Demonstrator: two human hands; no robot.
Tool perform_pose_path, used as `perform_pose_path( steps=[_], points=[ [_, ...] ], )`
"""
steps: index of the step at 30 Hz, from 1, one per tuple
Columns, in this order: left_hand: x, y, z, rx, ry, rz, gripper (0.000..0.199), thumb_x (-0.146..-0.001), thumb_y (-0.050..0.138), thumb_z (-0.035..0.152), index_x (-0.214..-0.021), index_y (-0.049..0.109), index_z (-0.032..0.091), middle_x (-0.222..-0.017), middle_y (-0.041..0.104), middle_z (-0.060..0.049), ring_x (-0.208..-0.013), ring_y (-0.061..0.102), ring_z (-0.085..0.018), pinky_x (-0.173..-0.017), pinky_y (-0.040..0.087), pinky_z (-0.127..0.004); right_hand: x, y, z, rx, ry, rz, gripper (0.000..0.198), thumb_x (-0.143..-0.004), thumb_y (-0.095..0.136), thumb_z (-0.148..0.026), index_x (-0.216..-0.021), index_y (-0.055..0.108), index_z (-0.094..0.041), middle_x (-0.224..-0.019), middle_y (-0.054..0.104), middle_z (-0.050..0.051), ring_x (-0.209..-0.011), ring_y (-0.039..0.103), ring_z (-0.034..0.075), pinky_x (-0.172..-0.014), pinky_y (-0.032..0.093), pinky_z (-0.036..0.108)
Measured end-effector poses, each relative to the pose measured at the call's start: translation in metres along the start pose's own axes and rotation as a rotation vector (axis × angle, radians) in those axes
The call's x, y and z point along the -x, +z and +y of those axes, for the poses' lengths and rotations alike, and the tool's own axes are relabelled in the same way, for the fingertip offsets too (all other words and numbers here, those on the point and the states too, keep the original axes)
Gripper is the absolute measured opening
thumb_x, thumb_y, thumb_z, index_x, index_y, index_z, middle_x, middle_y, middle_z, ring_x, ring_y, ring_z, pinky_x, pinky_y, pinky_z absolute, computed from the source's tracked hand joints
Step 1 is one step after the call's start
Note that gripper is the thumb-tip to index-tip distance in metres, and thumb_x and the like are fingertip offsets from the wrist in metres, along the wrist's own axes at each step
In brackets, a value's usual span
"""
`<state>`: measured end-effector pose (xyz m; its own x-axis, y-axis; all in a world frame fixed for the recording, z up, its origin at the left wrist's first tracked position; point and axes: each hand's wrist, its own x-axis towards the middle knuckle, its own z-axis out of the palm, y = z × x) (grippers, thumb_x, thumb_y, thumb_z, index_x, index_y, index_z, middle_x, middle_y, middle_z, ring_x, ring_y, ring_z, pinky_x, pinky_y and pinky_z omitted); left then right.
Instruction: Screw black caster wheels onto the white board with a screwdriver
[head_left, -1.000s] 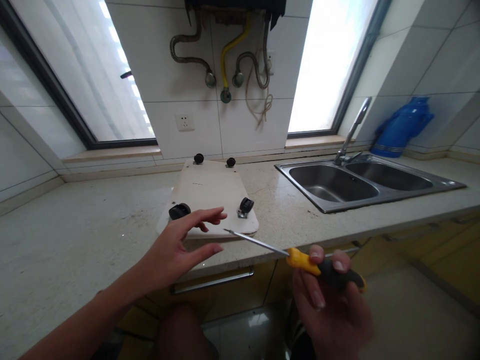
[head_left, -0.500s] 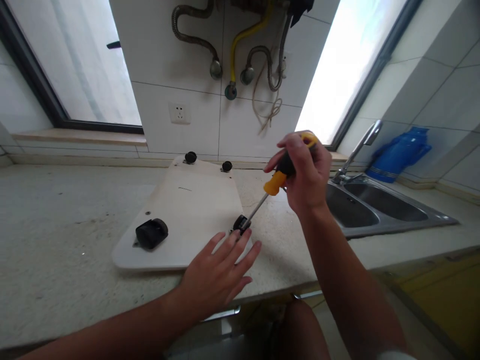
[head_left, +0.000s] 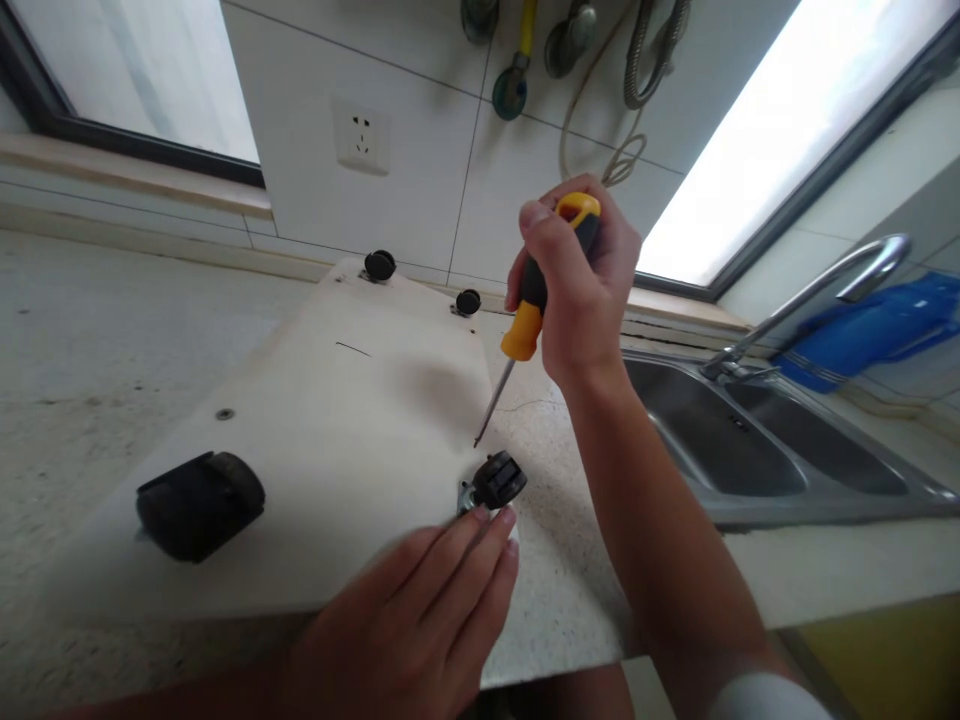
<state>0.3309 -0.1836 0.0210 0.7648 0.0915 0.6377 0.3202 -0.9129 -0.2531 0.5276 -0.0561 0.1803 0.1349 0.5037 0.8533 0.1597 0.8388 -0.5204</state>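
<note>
My right hand (head_left: 589, 275) is wrapped round the yellow and black handle of a screwdriver (head_left: 523, 335). Its tip points down and left, just above the white board (head_left: 360, 430), apart from the nearest caster. That black caster wheel (head_left: 500, 479) sits on a small metal plate (head_left: 466, 497) at the board's near right corner. My left hand (head_left: 427, 610) lies with fingers stretched out on this corner, fingertips at the plate's edge. A larger-looking black caster (head_left: 200, 505) stands at the near left, and two more, one left (head_left: 379, 265) and one right (head_left: 468, 302), at the far end.
The board rests on a speckled stone countertop (head_left: 45, 330). To the right are a double steel sink (head_left: 750, 505), its curved faucet (head_left: 810, 290) and a blue thermos-like jug (head_left: 885, 330). Pipe valves (head_left: 510, 90) and a wall socket (head_left: 361, 137) are on the tiles behind.
The screwdriver tip has lifted off the near right caster and shifted to its far side. My left fingers have moved down toward the plate's near edge. The view has come closer and tilted down.
</note>
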Motion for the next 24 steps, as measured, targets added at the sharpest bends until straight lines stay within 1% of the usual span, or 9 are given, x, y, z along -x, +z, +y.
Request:
perform_pose_path(
  steps=[3,6,10,13,16,20,24],
  points=[
    [0.002,-0.004,0.002,0.028,-0.019,0.016,0.039,-0.113,0.056,0.022,-0.146,0.074,0.012,-0.158,0.07,-0.013,-0.148,0.062,-0.03,-0.121,0.042,-0.043,0.007,0.003,0.007,-0.034,0.072,-0.038,0.039,-0.089,0.085,-0.05,-0.079,0.054,-0.029,-0.061,0.048,-0.01,-0.042,0.052,0.01,-0.036,0.039,0.028],
    [0.004,-0.009,0.005,0.042,-0.051,-0.002,0.039,-0.116,0.048,0.019,-0.143,0.076,0.015,-0.157,0.072,-0.011,-0.148,0.061,-0.027,-0.121,0.041,-0.041,0.017,0.006,0.008,-0.037,0.111,-0.081,0.037,-0.092,0.085,-0.048,-0.08,0.055,-0.028,-0.06,0.048,-0.01,-0.043,0.055,0.01,-0.036,0.039,0.028],
    [0.006,-0.011,0.006,0.024,-0.046,-0.016,0.039,-0.117,0.047,0.021,-0.141,0.077,0.016,-0.154,0.074,-0.01,-0.145,0.063,-0.026,-0.12,0.041,-0.04,0.027,0.008,0.006,0.026,0.117,-0.111,0.037,-0.098,0.079,-0.05,-0.083,0.052,-0.029,-0.061,0.049,-0.01,-0.044,0.054,0.009,-0.04,0.044,0.027],
    [0.004,-0.013,0.005,0.029,-0.073,-0.034,0.039,-0.117,0.045,0.019,-0.14,0.077,0.016,-0.154,0.074,-0.01,-0.144,0.063,-0.025,-0.121,0.041,-0.041,0.03,0.007,0.006,-0.008,0.119,-0.113,0.033,-0.097,0.08,-0.041,-0.081,0.054,-0.028,-0.061,0.049,-0.01,-0.044,0.055,0.009,-0.04,0.043,0.026],
    [0.002,-0.014,0.005,0.057,-0.073,-0.04,0.041,-0.117,0.042,0.017,-0.139,0.077,0.015,-0.154,0.074,-0.01,-0.144,0.063,-0.025,-0.121,0.041,-0.041,0.029,0.006,0.007,-0.05,0.1,-0.088,0.03,-0.095,0.08,-0.034,-0.079,0.056,-0.026,-0.061,0.048,-0.01,-0.043,0.056,0.009,-0.038,0.041,0.025],
    [0.002,-0.013,0.004,0.06,-0.067,-0.044,0.042,-0.117,0.041,0.019,-0.137,0.077,0.014,-0.153,0.074,-0.011,-0.142,0.065,-0.026,-0.119,0.042,-0.041,0.029,0.005,0.009,-0.001,0.057,-0.069,0.029,-0.096,0.077,-0.037,-0.082,0.053,-0.027,-0.063,0.049,-0.01,-0.043,0.052,0.008,-0.04,0.04,0.025],
    [0.003,-0.012,0.005,0.047,-0.054,-0.029,0.04,-0.117,0.043,0.018,-0.136,0.077,0.015,-0.151,0.075,-0.011,-0.141,0.067,-0.026,-0.118,0.044,-0.041,0.031,0.005,0.011,0.032,0.055,-0.087,0.03,-0.101,0.073,-0.041,-0.084,0.051,-0.028,-0.066,0.049,-0.008,-0.046,0.052,0.009,-0.044,0.042,0.027]
  ],
)
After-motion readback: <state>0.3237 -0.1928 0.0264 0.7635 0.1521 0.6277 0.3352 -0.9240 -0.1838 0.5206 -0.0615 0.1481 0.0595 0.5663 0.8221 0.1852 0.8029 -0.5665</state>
